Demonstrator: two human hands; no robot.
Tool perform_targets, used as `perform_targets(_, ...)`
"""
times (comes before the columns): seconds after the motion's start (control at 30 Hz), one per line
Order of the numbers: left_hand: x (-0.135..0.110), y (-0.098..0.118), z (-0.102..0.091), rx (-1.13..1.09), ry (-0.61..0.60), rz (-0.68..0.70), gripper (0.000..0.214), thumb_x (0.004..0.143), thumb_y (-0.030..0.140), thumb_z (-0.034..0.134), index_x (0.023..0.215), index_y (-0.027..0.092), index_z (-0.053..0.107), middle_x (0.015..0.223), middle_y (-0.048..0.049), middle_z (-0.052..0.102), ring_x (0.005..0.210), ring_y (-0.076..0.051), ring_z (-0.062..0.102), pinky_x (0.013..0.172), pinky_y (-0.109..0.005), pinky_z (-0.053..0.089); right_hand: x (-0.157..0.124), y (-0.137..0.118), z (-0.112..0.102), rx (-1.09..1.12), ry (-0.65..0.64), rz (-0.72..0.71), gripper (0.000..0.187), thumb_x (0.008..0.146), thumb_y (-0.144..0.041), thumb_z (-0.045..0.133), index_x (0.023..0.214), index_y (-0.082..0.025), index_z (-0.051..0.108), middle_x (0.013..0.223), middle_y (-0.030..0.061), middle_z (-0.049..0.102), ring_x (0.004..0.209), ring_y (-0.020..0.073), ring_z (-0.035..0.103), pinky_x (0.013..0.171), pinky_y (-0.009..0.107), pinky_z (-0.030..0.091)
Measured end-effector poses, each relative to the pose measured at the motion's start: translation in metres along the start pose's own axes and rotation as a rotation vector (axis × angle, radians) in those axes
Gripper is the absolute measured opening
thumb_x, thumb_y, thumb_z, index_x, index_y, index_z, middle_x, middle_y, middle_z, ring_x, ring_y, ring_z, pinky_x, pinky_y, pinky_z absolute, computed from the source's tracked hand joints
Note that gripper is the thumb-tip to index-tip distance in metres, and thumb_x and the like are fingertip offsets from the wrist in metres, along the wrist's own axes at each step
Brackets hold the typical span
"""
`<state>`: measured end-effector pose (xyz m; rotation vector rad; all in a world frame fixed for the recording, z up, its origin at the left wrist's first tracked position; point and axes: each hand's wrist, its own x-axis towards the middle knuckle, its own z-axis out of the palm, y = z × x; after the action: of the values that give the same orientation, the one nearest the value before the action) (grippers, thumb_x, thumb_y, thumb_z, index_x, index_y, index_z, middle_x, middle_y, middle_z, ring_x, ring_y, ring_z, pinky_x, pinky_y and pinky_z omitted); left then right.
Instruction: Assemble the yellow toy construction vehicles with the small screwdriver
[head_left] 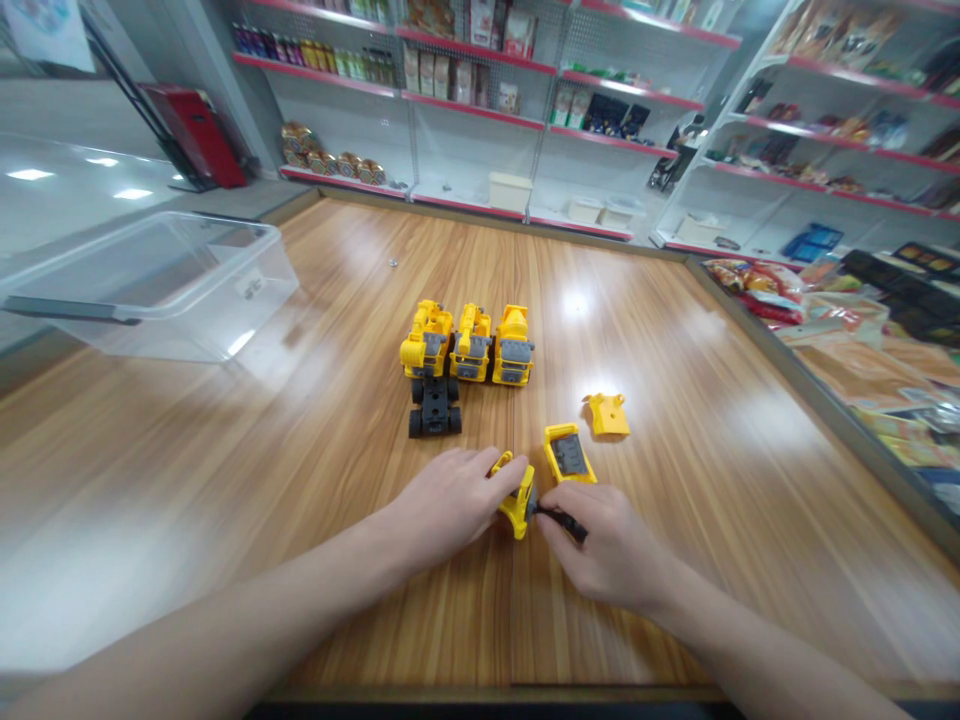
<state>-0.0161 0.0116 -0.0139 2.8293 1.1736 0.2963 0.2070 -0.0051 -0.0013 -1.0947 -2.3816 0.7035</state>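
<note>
My left hand is closed around a yellow toy truck cab with a grey part on its right side, held low over the table. My right hand grips a small black screwdriver, its front end against the grey part of the cab. Just beyond my right hand lies a yellow dump bed with a dark grey inside. A loose yellow plate is farther to the right. To the left, a black wheeled chassis stands behind my left hand.
Three yellow toy construction trucks stand in a row mid-table. A clear plastic bin sits at the far left. A tiny metal piece lies farther back. Packaged goods line the right side, and shelves stand behind the table.
</note>
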Motion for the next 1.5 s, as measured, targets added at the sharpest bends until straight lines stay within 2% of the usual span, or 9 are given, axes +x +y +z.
perform_targets(0.17,0.000,-0.001,0.001,0.010,0.002,0.011,0.046,0.089,0.014,0.054,0.133,0.016,0.042,0.110,-0.0137,0.064,0.096,-0.026,0.066,0.080,-0.039,0.056,0.000,-0.002,-0.001,-0.042,-0.051,0.007,0.018,0.091,-0.016,0.047,0.077,-0.017,0.058,0.068,0.0023,0.059,0.061,0.0136,0.052,0.061,0.028,0.036)
perform_targets(0.37,-0.001,-0.001,0.000,0.029,0.011,0.024,0.043,0.093,0.014,0.048,0.135,0.017,0.040,0.110,-0.0141,0.063,0.091,-0.025,0.067,0.076,-0.039,0.056,0.005,-0.001,0.002,0.317,-0.184,0.313,0.032,0.094,-0.022,0.045,0.063,-0.017,0.053,0.055,-0.0010,0.056,0.049,0.0104,0.049,0.050,0.023,0.034)
perform_targets(0.5,0.000,-0.001,-0.002,0.033,0.013,0.026,0.044,0.092,0.013,0.049,0.135,0.016,0.040,0.109,-0.0145,0.063,0.090,-0.025,0.066,0.076,-0.039,0.055,0.007,0.000,0.003,0.361,-0.188,0.342,0.030,0.094,-0.022,0.043,0.068,-0.017,0.056,0.051,-0.0026,0.054,0.045,0.0098,0.046,0.046,0.022,0.033)
perform_targets(0.67,0.001,0.000,-0.003,0.027,0.003,0.022,0.047,0.088,0.016,0.056,0.132,0.016,0.042,0.106,-0.0122,0.064,0.087,-0.025,0.065,0.074,-0.038,0.055,0.002,-0.005,-0.002,0.088,-0.005,0.111,0.011,0.088,-0.019,0.054,0.078,-0.016,0.059,0.070,0.0017,0.059,0.064,0.0135,0.052,0.061,0.027,0.037)
perform_targets(0.77,0.001,0.000,-0.003,0.030,-0.001,0.024,0.046,0.087,0.015,0.056,0.131,0.016,0.043,0.103,-0.0110,0.065,0.084,-0.025,0.065,0.072,-0.037,0.055,0.000,-0.004,-0.003,-0.012,-0.038,-0.013,0.012,0.089,-0.016,0.050,0.081,-0.016,0.059,0.073,0.0035,0.060,0.065,0.0145,0.052,0.062,0.028,0.037)
perform_targets(0.87,0.000,0.000,-0.003,0.041,0.003,0.028,0.043,0.089,0.014,0.054,0.131,0.016,0.043,0.104,-0.0118,0.065,0.085,-0.025,0.066,0.073,-0.037,0.055,-0.001,-0.004,-0.002,-0.055,-0.065,-0.018,0.018,0.091,-0.015,0.045,0.079,-0.016,0.058,0.071,0.0038,0.059,0.063,0.0148,0.051,0.062,0.029,0.035)
perform_targets(1.17,0.000,0.001,-0.002,0.073,0.022,0.050,0.039,0.095,0.016,0.046,0.133,0.016,0.042,0.108,-0.0137,0.063,0.088,-0.024,0.066,0.074,-0.038,0.056,0.007,-0.003,0.001,0.504,-0.213,0.467,0.029,0.089,-0.026,0.048,0.062,-0.017,0.053,0.054,-0.0013,0.052,0.046,0.0098,0.044,0.046,0.023,0.031)
perform_targets(1.37,0.000,-0.001,-0.005,0.107,0.092,0.075,0.042,0.095,0.012,0.042,0.136,0.016,0.039,0.110,-0.0147,0.062,0.088,-0.024,0.066,0.074,-0.038,0.056,0.009,0.006,0.002,0.667,-0.330,0.548,0.037,0.095,-0.040,0.036,0.085,-0.015,0.061,0.050,-0.0058,0.047,0.032,0.0068,0.027,0.031,0.020,0.023)
perform_targets(1.5,0.001,-0.003,-0.005,0.105,0.073,0.064,0.040,0.093,0.014,0.047,0.133,0.014,0.043,0.107,-0.0154,0.064,0.086,-0.025,0.066,0.073,-0.039,0.055,0.006,-0.001,0.002,0.578,-0.214,0.517,0.033,0.094,-0.037,0.041,0.072,-0.017,0.056,0.055,-0.0019,0.051,0.041,0.0086,0.038,0.039,0.022,0.028)
